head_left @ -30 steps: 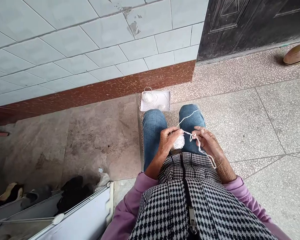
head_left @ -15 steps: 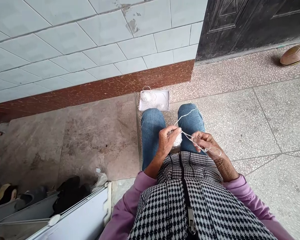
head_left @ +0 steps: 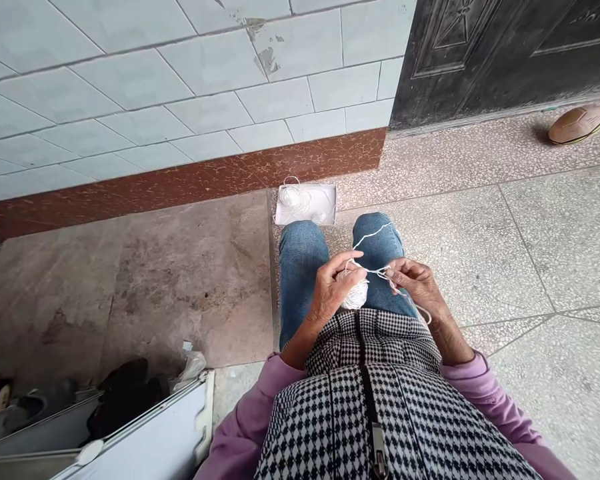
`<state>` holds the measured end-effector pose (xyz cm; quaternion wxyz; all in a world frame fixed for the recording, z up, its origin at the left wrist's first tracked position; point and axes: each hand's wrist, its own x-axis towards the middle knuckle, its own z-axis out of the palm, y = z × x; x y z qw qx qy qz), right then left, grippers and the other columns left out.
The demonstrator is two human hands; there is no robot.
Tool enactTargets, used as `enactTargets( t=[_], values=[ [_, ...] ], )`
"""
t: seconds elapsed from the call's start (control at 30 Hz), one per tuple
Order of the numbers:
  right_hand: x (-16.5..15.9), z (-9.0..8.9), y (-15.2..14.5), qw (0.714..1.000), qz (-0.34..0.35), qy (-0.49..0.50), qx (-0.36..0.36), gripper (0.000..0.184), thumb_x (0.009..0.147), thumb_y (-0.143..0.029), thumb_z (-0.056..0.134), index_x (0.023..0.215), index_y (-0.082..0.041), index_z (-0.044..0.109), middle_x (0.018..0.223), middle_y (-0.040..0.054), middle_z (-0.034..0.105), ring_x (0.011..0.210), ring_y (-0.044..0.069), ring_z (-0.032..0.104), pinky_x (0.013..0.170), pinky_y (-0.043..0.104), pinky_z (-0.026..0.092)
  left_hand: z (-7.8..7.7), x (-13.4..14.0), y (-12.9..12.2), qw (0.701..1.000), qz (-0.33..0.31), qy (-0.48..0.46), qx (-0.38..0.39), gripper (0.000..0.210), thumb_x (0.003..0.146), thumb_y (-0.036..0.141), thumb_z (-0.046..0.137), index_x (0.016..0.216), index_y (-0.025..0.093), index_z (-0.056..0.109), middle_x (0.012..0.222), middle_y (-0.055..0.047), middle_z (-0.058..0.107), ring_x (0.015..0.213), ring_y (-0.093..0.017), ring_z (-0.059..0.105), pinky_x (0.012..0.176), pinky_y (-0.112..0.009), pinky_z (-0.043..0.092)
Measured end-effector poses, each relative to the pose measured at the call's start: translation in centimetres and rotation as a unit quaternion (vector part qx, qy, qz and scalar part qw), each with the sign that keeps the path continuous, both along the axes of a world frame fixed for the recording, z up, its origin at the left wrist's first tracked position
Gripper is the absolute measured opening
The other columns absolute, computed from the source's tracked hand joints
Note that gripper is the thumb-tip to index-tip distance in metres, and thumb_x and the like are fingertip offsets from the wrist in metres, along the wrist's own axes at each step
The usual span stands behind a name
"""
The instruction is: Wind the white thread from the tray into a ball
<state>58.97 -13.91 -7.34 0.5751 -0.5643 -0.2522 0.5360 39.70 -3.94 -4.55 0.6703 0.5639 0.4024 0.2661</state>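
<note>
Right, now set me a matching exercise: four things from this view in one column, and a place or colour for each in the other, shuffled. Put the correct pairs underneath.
Things
1. Ball of white yarn
2. Shallow white box
3. Sleeves
4. Panelled door

Places and colours
A. Purple
B. On the floor beyond the knees, with more yarn inside
C. In the grip of the left hand
D. Black, at the picture's top right

Pairs: 1-C, 2-B, 3-A, 4-D

Wht yarn ball (head_left: pixel 354 291), rounded, wound, in L grip (head_left: pixel 329 287); wht strand (head_left: pixel 374 271) stretched to R grip (head_left: pixel 418 285), tail beyond.
</note>
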Motion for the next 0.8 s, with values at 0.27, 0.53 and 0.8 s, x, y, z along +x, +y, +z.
enactTargets(
  t=[0.27, 0.53, 0.8],
  values=[
    [-0.6, 0.7, 0.6, 0.995, 0.071, -0.066, 0.009, 0.023, 0.082, -0.042, 0.090, 0.090, -0.022, 0.081, 0.074, 0.0001, 0.069, 0.062, 0.012, 0.059, 0.053, 0.024, 0.048, -2.0, 0.7, -0.4, 0.997, -0.066, 0.038, 0.015, 0.024, 0.086, 0.042, 0.074, 0.086, 0.018, 0.078, 0.075, -0.003, 0.070, 0.069, -0.016, 0.060, 0.067, -0.029, 0.045],
    [-2.1, -0.8, 0.0, 0.999, 0.033, -0.042, 0.001, 0.031, 0.076, -0.045, 0.094, 0.092, -0.023, 0.081, 0.081, 0.0038, 0.075, 0.067, 0.016, 0.067, 0.051, 0.025, 0.054, -2.3, 1.2, -0.1, 0.999, 0.024, 0.021, 0.000, 0.030, 0.085, 0.048, 0.075, 0.078, 0.020, 0.067, 0.075, -0.002, 0.070, 0.069, -0.016, 0.059, 0.067, -0.029, 0.048],
    [-2.8, -0.7, 1.0, 0.998, -0.034, -0.051, 0.000, 0.026, 0.080, -0.045, 0.092, 0.088, -0.022, 0.080, 0.072, 0.0019, 0.070, 0.063, 0.015, 0.062, 0.053, 0.028, 0.052, -2.5, 0.9, -0.1, 0.996, 0.020, -0.007, -0.092, 0.048, 0.089, 0.065, 0.068, 0.075, 0.019, 0.070, 0.075, -0.005, 0.071, 0.067, -0.018, 0.064, 0.065, -0.030, 0.051]
  ],
)
